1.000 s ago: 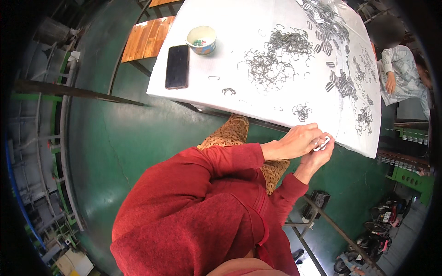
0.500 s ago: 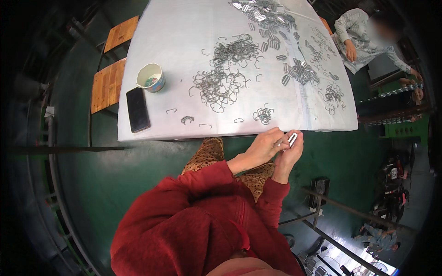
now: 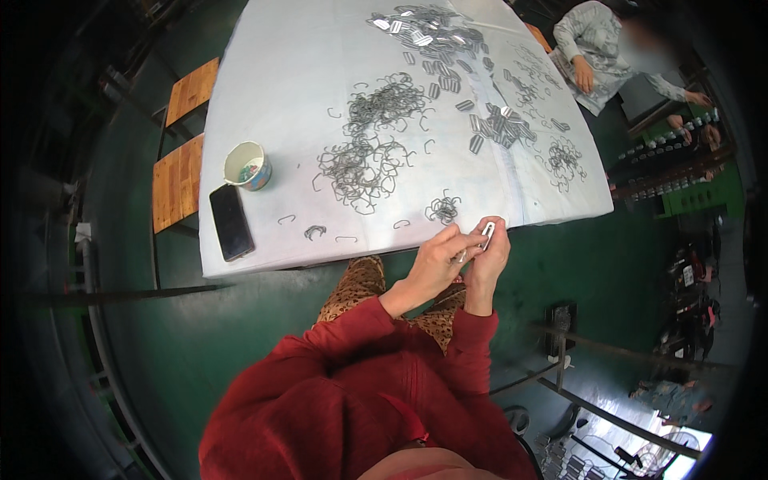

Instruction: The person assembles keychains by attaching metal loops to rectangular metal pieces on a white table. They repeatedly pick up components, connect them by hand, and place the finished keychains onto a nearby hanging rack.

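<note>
Both my hands meet at the near edge of a white-covered table (image 3: 280,112). My left hand (image 3: 436,258) and my right hand (image 3: 488,254) pinch a small flat metal clip (image 3: 487,232) between their fingertips, together with a thin wire piece. Just beyond my hands lies a small heap of bent wire hooks (image 3: 442,209). Larger tangles of wire hooks (image 3: 364,164) and stacks of flat metal clips (image 3: 496,124) spread across the middle and far side of the table.
A paper cup (image 3: 246,166) and a black phone (image 3: 231,222) sit at the table's left near corner. Two wooden stools (image 3: 178,180) stand to the left. Another person in a grey top (image 3: 596,48) works at the far right corner. The floor is green.
The view has swung, so the table now sits more centred and the other person shows more fully. My hands stay together on the clip at the table edge.
</note>
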Available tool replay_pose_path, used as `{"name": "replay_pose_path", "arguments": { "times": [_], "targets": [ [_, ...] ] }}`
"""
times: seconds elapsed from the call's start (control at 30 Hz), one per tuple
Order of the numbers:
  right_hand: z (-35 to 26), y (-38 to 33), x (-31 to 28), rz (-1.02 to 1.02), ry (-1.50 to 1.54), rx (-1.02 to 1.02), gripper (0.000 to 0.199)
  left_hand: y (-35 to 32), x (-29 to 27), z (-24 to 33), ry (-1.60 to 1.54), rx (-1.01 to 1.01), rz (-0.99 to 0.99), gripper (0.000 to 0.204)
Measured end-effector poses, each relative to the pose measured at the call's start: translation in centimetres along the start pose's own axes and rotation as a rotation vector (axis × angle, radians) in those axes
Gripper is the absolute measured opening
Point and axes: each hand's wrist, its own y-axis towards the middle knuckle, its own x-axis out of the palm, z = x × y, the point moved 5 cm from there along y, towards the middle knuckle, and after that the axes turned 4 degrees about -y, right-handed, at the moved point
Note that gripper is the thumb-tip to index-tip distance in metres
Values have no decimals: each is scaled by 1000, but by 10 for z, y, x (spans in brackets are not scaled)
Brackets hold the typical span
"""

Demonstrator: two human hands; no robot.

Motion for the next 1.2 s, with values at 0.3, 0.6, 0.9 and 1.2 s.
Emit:
{"name": "replay_pose_path", "arguments": {
  "times": [0.3, 0.6, 0.9, 1.2],
  "targets": [
    [-3, -9, -4, 36, -15, -18, 37, 13, 4, -9, -146, -70, -73, 8],
    [1, -3, -15, 29, -314, -248, 37, 3, 14, -5, -86, -4, 94, 7],
    [10, 6, -25, 59, 220, 40, 34, -7, 25, -1, -13, 97, -27, 8],
    [-2, 2, -5, -150, 197, 104, 31, 25, 5, 10, 6, -101, 8, 17]
  ]
}}
